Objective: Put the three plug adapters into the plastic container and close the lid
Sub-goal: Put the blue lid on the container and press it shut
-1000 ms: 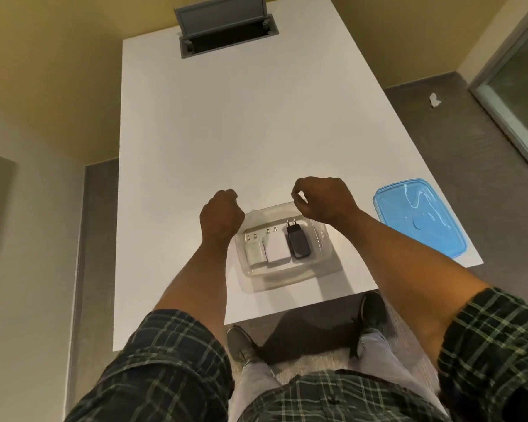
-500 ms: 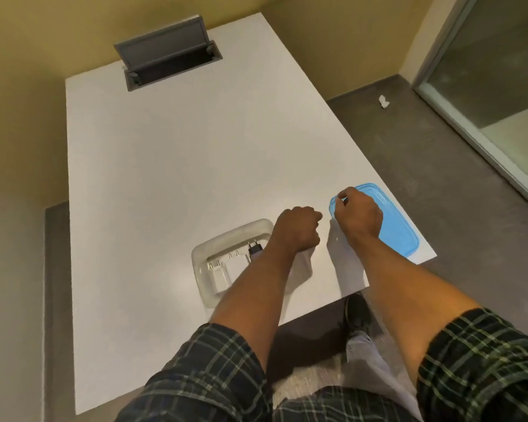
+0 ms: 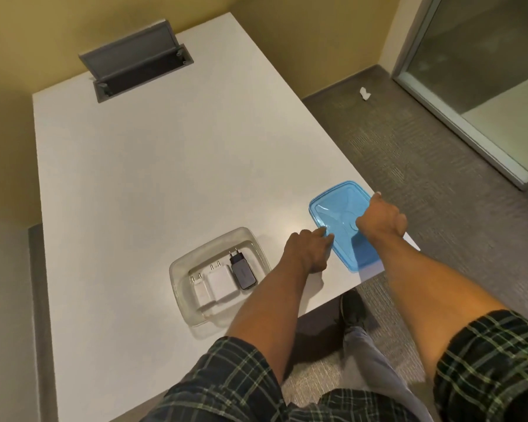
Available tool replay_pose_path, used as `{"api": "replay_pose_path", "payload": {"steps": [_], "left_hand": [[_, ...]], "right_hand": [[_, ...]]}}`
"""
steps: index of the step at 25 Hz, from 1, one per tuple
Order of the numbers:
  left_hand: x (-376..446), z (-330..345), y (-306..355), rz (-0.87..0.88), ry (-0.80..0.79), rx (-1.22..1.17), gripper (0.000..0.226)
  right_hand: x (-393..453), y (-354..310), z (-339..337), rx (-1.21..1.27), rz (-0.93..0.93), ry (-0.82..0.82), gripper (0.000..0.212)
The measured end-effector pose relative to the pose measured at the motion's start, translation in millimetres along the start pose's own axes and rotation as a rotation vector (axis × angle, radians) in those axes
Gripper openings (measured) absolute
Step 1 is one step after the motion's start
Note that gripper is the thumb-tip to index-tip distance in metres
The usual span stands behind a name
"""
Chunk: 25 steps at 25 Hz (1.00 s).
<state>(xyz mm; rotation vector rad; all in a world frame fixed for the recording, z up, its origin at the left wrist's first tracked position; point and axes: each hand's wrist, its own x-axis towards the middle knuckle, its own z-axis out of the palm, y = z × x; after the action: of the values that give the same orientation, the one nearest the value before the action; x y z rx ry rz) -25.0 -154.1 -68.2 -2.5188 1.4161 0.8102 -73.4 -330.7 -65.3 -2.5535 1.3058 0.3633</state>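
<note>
- Three plug adapters [image 3: 223,280] lie side by side inside the open plastic container [image 3: 177,271], just left of both hands.
- Left hand [image 3: 307,251] pinches the blue lid [image 3: 337,214]'s near edge; right hand [image 3: 381,219] clasps its far side.
- Lid not yet fitted.

My left hand [image 3: 307,252] rests on the table [image 3: 153,166], its fingertips touching the near-left edge of the lid [image 3: 337,217]. My right hand [image 3: 381,220] lies over the lid's right side, at the table's right edge. The lid lies flat between my two hands. Just left of my left hand sits the plastic container [image 3: 180,269], and in it three plug adapters lie side by side: one [image 3: 243,269] nearest my left hand, one [image 3: 220,283] in the middle, one [image 3: 202,290] farthest left. Far beyond both hands, at the table's far end, stands the open cable hatch [image 3: 134,59].
</note>
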Motion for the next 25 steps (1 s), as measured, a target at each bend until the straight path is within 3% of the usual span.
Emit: {"api": "replay_pose_path", "payload": {"steps": [3, 6, 8, 11, 15, 20, 25], "left_hand": [[3, 5, -1, -0.019, 0.022, -0.165, 0.04], [7, 5, -3, -0.067, 0.093, -0.497, 0.016], [5, 5, -4, -0.155, 0.128, -0.691, 0.022], [-2, 2, -9, -0.289, 0.197, -0.921, 0.049], [-9, -6, -27, -0.386, 0.274, -1.057, 0.061], [-30, -34, -61, -0.493, 0.513, -1.21, 0.045], [-55, -75, -121, -0.672, 0.685, -1.771, 0.058]], "right_hand": [[4, 6, 7, -0.013, -0.009, 0.026, 0.041], [5, 5, 11, 0.03, 0.004, 0.074, 0.038], [6, 5, 14, 0.07, 0.003, 0.084, 0.035], [7, -1, 15, 0.28, -0.038, 0.013, 0.036], [3, -26, 0, 0.61, -0.134, 0.017, 0.02], [-19, -74, -34, 0.698, -0.455, 0.148, 0.011], [-60, -129, -45, 0.338, -0.978, 0.295, 0.022]]}}
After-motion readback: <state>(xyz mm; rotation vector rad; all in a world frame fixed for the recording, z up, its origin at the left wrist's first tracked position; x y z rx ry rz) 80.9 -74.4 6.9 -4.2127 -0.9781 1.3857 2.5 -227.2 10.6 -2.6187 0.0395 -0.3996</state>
